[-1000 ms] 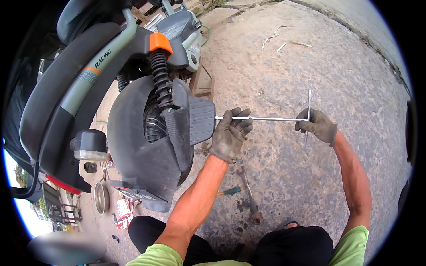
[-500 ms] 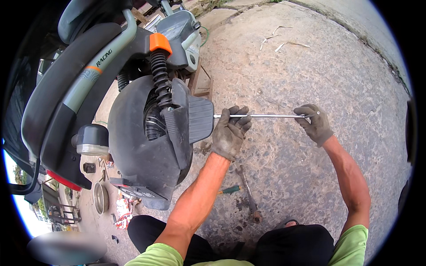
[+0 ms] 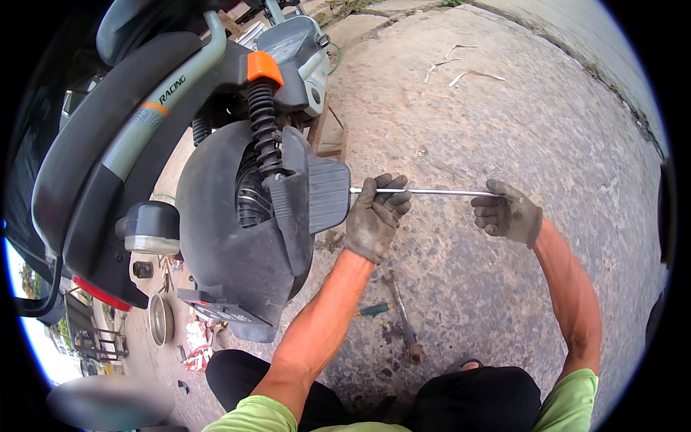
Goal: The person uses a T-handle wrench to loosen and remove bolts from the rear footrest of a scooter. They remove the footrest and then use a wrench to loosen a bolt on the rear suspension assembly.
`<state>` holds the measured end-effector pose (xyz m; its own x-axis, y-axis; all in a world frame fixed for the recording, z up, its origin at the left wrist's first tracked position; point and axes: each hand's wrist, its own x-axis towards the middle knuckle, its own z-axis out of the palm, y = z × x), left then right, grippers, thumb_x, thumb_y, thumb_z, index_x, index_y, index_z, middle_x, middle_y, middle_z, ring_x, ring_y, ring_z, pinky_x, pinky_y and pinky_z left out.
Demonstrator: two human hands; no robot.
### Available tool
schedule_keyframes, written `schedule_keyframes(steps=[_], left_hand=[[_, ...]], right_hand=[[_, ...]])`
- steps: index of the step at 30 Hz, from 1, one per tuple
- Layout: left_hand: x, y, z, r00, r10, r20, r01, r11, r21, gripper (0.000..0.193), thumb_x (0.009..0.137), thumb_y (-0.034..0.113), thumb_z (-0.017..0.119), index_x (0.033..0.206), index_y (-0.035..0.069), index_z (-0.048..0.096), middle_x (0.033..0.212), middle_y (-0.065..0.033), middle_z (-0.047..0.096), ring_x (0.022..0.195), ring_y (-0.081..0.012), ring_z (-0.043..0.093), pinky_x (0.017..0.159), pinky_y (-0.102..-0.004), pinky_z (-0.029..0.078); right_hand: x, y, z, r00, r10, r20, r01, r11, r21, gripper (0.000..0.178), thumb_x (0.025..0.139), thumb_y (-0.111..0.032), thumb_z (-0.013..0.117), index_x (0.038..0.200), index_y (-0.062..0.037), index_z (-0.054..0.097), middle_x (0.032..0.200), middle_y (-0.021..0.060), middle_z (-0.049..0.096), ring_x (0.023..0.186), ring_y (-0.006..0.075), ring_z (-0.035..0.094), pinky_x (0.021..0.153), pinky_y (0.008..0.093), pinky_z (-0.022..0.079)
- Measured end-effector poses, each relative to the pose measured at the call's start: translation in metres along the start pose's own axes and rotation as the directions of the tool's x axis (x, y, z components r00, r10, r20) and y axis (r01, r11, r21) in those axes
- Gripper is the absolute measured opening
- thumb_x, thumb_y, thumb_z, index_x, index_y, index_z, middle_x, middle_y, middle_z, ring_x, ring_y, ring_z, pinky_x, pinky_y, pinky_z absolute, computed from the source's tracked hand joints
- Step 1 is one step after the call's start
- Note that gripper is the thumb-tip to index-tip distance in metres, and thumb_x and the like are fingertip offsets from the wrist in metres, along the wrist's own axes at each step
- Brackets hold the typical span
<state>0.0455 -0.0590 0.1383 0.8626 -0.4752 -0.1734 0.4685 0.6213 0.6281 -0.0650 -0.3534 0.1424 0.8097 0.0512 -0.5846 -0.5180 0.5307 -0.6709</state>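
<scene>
A long thin metal rod reaches level from the edge of the ribbed black footrest-like plate beside the scooter's rear wheel. Palm upward, my gloved left hand is closed loosely round the rod near that plate, thumb on one side and curled fingers on the other. At the rod's far right end is my gloved right hand, its thumb along the top and its fingers bent beneath. The hand hides that end. What the rod's tip meets at the plate is too small to make out.
The scooter's black rear mudguard and spring shock absorber stand at left. On the concrete lie a large wrench and a green-handled tool. A metal bowl is at lower left, with pale strips farther off.
My right hand has turned about the rod's end: its fingers have swung down below the rod and the end is now covered. My left hand keeps its place.
</scene>
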Motion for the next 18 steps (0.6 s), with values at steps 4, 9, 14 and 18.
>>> schedule_keyframes(steps=[4, 9, 14, 18], left_hand=[[-0.004, 0.002, -0.005, 1.000, 0.005, 0.025, -0.005, 1.000, -0.012, 0.038, 0.109, 0.037, 0.044, 0.118, 0.002, 0.058, 0.120, -0.0209, 0.067, 0.097, -0.0288, 0.071, 0.082, -0.0398, 0.063], [-0.007, -0.003, 0.007, 1.000, -0.022, -0.009, 0.021, 0.999, -0.028, 0.037, 0.109, 0.037, 0.044, 0.121, 0.004, 0.057, 0.124, -0.0198, 0.066, 0.101, -0.0273, 0.070, 0.085, -0.0391, 0.062], [-0.004, -0.009, 0.013, 0.998, -0.060, -0.002, 0.060, 0.998, -0.003, 0.035, 0.109, 0.035, 0.044, 0.123, 0.005, 0.055, 0.126, -0.0190, 0.065, 0.102, -0.0259, 0.069, 0.086, -0.0382, 0.061], [-0.002, -0.015, 0.021, 0.998, -0.064, -0.002, 0.064, 0.998, 0.012, 0.033, 0.110, 0.032, 0.042, 0.122, 0.004, 0.054, 0.123, -0.0186, 0.065, 0.102, -0.0261, 0.069, 0.087, -0.0375, 0.061]], right_hand=[[0.012, 0.023, -0.005, 0.947, -0.299, 0.115, 0.304, 0.952, -0.030, 0.040, 0.103, -0.030, 0.054, 0.118, 0.0057, 0.060, 0.093, 0.0131, 0.068, 0.082, 0.0242, 0.072, 0.066, 0.0343, 0.059], [0.020, 0.011, -0.005, 0.891, -0.445, 0.090, 0.454, 0.869, -0.198, 0.037, 0.103, -0.025, 0.057, 0.126, 0.0041, 0.056, 0.095, 0.0141, 0.067, 0.088, 0.0226, 0.071, 0.073, 0.0330, 0.060], [0.022, -0.002, -0.004, 0.861, -0.492, 0.126, 0.501, 0.781, -0.373, 0.036, 0.104, -0.027, 0.056, 0.123, 0.0037, 0.057, 0.095, 0.0124, 0.066, 0.087, 0.0212, 0.071, 0.074, 0.0317, 0.059], [-0.003, -0.001, 0.010, 0.893, -0.449, 0.021, 0.427, 0.832, -0.355, 0.034, 0.103, -0.026, 0.056, 0.123, 0.0019, 0.057, 0.102, 0.0124, 0.066, 0.085, 0.0192, 0.070, 0.072, 0.0310, 0.059]])
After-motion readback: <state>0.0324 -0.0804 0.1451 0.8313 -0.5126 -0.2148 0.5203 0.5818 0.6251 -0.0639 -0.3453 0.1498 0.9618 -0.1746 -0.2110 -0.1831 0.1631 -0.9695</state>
